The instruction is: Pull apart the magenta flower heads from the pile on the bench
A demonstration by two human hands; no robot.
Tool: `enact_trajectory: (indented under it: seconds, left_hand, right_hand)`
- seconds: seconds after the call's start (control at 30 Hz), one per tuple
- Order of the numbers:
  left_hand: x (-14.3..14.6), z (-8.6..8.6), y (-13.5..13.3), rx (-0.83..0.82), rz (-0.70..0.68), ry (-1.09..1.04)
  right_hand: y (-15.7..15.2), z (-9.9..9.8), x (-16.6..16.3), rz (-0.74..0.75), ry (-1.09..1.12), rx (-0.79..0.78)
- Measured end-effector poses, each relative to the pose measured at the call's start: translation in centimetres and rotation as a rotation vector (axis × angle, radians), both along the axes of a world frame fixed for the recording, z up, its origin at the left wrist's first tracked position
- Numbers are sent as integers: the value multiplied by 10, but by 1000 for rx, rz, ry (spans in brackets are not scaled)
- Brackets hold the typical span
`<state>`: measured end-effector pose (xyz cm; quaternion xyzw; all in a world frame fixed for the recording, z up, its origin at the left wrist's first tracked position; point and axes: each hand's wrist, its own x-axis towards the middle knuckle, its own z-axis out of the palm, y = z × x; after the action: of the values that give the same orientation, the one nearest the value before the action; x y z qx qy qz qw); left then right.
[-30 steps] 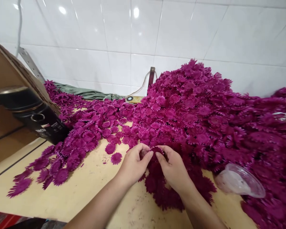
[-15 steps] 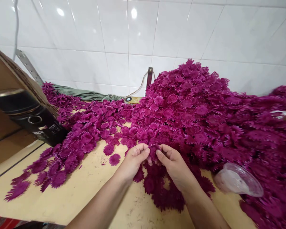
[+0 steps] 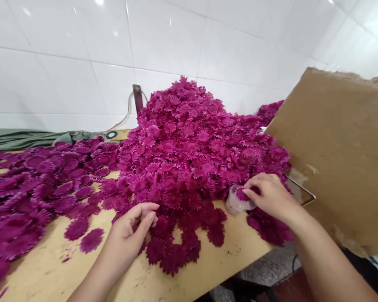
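A big heap of purple fabric flowers (image 3: 189, 142) covers the tan table (image 3: 50, 264), with flatter spreads to the left. My right hand (image 3: 271, 195) is at the heap's right foot, fingers pinched on a single purple flower (image 3: 243, 193) right at a clear plastic container (image 3: 234, 205). My left hand (image 3: 130, 230) rests on the table at the heap's front edge. Its fingers are loosely stretched, touch the loose flowers there and hold nothing that I can see.
A large brown cardboard sheet (image 3: 343, 155) stands tilted at the right, close to my right forearm. The table's front edge (image 3: 239, 264) runs below my hands. Green cloth (image 3: 31, 138), a metal bracket (image 3: 137, 97) and a cable lie along the white tiled wall.
My hands, joined on one flower before, have parted. The right hand went right to the clear container with a flower. My view swung right, bringing the cardboard sheet in.
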<state>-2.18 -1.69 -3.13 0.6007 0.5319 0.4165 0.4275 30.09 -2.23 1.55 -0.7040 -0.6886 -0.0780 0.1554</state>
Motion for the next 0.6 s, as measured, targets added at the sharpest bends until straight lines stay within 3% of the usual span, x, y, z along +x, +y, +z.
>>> enact_trajectory:
  seconds: [0.13, 0.23, 0.43, 0.6]
  left_hand:
    - [5, -2, -5, 45, -31, 154]
    - [3, -2, -6, 82, -55, 230]
    - [4, 0, -6, 124, -76, 229]
    - [23, 3, -11, 111, -116, 156]
  right_hand:
    - [8, -13, -8, 31, -22, -193]
    - [13, -14, -5, 105, 12, -252]
    - [3, 8, 5, 116, 142, 35]
    - [5, 8, -45, 183, 526, 119]
